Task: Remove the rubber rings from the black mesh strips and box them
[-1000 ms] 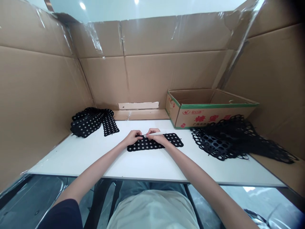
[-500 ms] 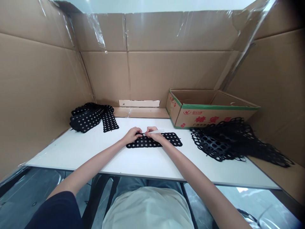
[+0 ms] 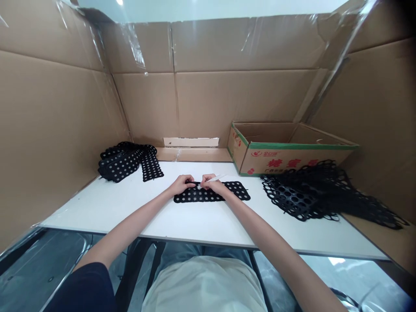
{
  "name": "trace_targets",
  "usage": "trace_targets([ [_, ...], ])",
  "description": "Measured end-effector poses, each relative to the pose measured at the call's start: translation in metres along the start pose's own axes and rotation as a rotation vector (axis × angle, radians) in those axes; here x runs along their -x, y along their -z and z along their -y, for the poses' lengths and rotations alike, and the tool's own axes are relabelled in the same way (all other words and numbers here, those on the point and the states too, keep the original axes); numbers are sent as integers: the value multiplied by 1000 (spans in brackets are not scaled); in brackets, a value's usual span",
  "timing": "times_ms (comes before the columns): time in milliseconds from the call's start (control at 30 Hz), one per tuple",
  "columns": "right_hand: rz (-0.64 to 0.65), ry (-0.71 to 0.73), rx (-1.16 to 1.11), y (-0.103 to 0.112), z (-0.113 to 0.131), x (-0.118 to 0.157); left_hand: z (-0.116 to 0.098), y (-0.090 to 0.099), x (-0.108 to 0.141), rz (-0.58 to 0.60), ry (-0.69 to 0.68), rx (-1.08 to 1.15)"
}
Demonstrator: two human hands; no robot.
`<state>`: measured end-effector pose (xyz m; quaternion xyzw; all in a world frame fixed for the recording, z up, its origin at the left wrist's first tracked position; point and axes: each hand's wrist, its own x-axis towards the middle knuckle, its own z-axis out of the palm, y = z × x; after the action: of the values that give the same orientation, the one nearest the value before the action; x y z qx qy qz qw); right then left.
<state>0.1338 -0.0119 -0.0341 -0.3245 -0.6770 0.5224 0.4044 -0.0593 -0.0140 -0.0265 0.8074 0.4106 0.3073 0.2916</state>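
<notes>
A cardboard wall [image 3: 58,121] fills the left of the frame, plain brown with a horizontal crease. Against its foot, left of centre, a black dotted pile [image 3: 118,167] lies on the white table [image 3: 113,212], one flap hanging toward the middle. Below the table's front edge, at lower left, grey floor [image 3: 32,268] shows past a dark sleeve [image 3: 84,286].

In the middle, the back wall [image 3: 234,99] rises to a pale ceiling [image 3: 214,8], clear tape shining at its upper left; a pale slot [image 3: 191,142] is cut low in it. The left hand [image 3: 182,183] is half closed, fingers curled at the strip's upper left edge — whether it pinches the edge I cannot tell. The black dotted strip [image 3: 211,197] lies flat at the centre of the table. The right hand [image 3: 211,183] is closed around a white tool [image 3: 214,178], its tip down at the strip. A pale shirt [image 3: 204,286] shows at bottom centre.

Right of centre stands an open box [image 3: 299,151] with green edges and red print. Black netting [image 3: 305,197] heaps before it, trailing off the table toward the right wall [image 3: 373,121].
</notes>
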Motion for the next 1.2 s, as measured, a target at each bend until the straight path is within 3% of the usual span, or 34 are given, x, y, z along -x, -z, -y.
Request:
trace_targets([
  [167, -163, 31, -116, 5, 3, 1, -1, 13, -5, 128, 65, 42],
  [333, -173, 31, -70, 3, 10, 4, -6, 23, -1, 236, 40, -56],
  [667, -101, 58, 17, 5, 6, 5, -10, -3, -1, -34, 113, -69],
  [900, -86, 94, 94, 5, 7, 7, -7, -1, -2, -49, 182, -14],
  [1200, -18, 169, 303, 4, 14, 10, -5, -3, -1, -5, 7, -40],
])
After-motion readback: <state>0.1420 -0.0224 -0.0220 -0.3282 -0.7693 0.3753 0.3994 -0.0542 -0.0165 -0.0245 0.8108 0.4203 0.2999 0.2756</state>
